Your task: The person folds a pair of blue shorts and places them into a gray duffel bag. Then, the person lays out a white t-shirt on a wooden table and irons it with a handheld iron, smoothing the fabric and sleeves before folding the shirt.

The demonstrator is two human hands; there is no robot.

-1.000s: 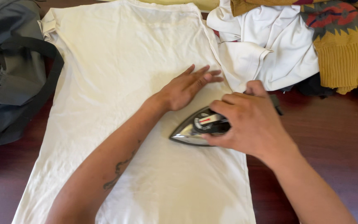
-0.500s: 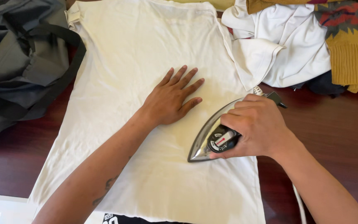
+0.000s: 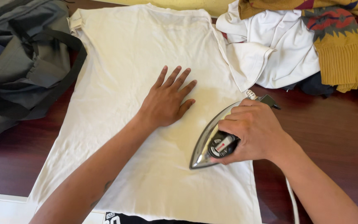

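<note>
A silver steel-soled iron (image 3: 212, 145) is clenched in the right hand (image 3: 251, 130), nose pointing down-left, while the cream cotton shirt (image 3: 146, 74) is pressed flat by the open left hand (image 3: 166, 101).

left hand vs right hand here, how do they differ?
The left hand lies flat, palm down, fingers spread on the cream shirt; the right hand is curled closed around the iron.
The left hand sits mid-shirt; the right hand is at the shirt's right edge, near the dark wooden table.
Both are bare and over the same shirt.
</note>
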